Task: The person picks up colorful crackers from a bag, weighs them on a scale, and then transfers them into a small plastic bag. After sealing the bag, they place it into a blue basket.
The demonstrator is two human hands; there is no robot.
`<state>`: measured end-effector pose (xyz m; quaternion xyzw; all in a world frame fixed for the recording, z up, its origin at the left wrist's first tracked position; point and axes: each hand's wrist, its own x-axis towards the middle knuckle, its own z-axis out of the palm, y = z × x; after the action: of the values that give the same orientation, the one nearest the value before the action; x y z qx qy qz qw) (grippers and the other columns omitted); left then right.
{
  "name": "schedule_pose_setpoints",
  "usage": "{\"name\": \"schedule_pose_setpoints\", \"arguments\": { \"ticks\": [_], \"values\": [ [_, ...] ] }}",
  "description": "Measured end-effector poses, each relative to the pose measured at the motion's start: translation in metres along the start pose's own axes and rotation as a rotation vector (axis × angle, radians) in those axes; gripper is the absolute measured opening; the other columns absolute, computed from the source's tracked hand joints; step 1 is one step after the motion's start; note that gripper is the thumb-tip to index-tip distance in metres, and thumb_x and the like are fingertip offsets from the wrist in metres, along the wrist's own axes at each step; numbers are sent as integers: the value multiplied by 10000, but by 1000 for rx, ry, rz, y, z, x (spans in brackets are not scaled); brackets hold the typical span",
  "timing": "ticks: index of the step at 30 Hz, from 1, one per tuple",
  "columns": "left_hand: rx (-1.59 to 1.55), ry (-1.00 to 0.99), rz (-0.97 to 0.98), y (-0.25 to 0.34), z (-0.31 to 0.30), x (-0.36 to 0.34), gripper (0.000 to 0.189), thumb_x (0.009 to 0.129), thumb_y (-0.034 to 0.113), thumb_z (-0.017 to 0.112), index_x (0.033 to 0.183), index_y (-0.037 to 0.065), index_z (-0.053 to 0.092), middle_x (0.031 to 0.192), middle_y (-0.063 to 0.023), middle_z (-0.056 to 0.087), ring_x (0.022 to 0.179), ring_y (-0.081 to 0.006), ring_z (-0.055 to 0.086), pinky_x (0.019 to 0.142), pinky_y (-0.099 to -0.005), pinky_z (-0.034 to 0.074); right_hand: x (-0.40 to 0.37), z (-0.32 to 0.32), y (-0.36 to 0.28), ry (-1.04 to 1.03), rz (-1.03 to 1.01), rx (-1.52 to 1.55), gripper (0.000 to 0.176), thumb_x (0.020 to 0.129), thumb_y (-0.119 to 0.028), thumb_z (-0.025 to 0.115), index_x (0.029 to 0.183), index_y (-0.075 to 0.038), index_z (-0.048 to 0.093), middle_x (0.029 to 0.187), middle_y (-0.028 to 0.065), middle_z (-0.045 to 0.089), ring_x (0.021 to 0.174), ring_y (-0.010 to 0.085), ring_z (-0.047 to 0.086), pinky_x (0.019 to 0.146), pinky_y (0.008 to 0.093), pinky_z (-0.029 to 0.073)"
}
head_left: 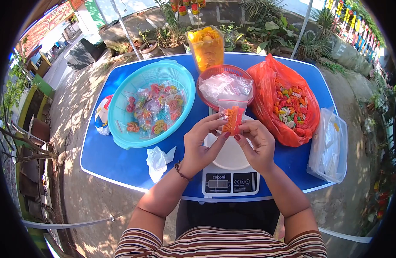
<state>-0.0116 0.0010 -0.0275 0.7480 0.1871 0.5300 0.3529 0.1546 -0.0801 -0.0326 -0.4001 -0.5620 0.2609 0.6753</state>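
A small clear zip bag (233, 118) with orange and red pieces inside is held up between my two hands. My left hand (205, 138) pinches its left side, and my right hand (256, 138) grips the lower right side. Below the hands is a white kitchen scale (230, 182), its round plate partly hidden by them. Just beyond the bag, a red basket (205, 99) holds a pile of clear zip bags (226, 84). To the right, an open red plastic bag (260, 81) is full of small multicoloured pieces (288, 105).
A turquoise basin (116, 114) at left contains several filled bags. Crumpled white tissue (157, 163) lies on the blue table (125, 165) near its front edge. A yellow-filled tub (205, 47) stands at the back, and a clear plastic box (329, 146) at right.
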Motion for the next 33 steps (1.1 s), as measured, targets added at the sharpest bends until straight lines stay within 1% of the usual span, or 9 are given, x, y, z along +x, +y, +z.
{"name": "schedule_pose_setpoints", "arguments": {
  "ticks": [5,6,10,13,18,21,23,28,33],
  "values": [
    [322,71,182,17,-17,12,369,781,-27,799,1130,54,710,1335,-187,634,871,-159,711,738,-261,563,15,17,-9,-33,66,11,236,891,126,668,1113,50,634,1134,115,642,1004,172,695,909,292,584],
    [324,115,153,21,-18,12,315,751,-22,807,1050,37,726,1272,-217,654,941,-197,713,774,-296,548,20,20,-8,-60,77,3,239,888,129,667,1110,45,635,1123,109,648,997,168,696,901,290,584],
    [507,240,313,20,-34,19,324,746,-76,750,1042,53,728,1264,-217,630,1016,-280,712,838,-354,581,51,38,-6,-186,24,-48,246,879,141,656,1099,32,639,1083,94,663,975,154,696,859,290,585],
    [597,303,227,21,-51,20,333,744,-94,727,1042,54,728,1292,-215,607,1052,-312,700,888,-395,582,74,64,-1,-232,-14,-79,254,867,134,654,1099,32,639,1054,102,660,953,161,696,818,297,583],
    [831,437,130,21,-83,28,253,792,-33,682,1034,32,716,1081,-156,722,952,-313,710,799,-382,569,98,110,14,-284,13,-133,232,851,126,647,1066,41,660,1032,122,670,935,213,726,825,316,602],
    [836,456,15,9,-100,23,221,823,26,675,1041,49,696,1047,-133,725,872,-325,711,738,-422,548,105,127,18,-322,15,-208,225,849,115,641,1065,55,668,1045,155,687,922,244,737,838,336,609],
    [849,424,-98,8,-105,21,210,849,46,661,1056,39,694,1032,-145,731,905,-340,712,757,-436,561,109,132,22,-356,25,-250,248,840,110,644,1082,59,666,1066,180,690,937,277,736,844,343,602],
    [978,340,-181,1,-105,18,218,878,121,670,1081,48,703,1085,-144,738,937,-334,716,770,-427,559,106,129,23,-420,-246,-433,269,823,93,648,1088,53,669,1111,211,682,990,375,698,848,388,576],
    [920,271,-9,9,-89,25,218,878,141,698,1085,76,716,1113,-104,739,1012,-276,703,910,-411,524,88,96,1,-352,-343,-462,215,830,72,675,1035,8,694,1111,172,704,1030,338,697,868,383,564]
  ]
}}
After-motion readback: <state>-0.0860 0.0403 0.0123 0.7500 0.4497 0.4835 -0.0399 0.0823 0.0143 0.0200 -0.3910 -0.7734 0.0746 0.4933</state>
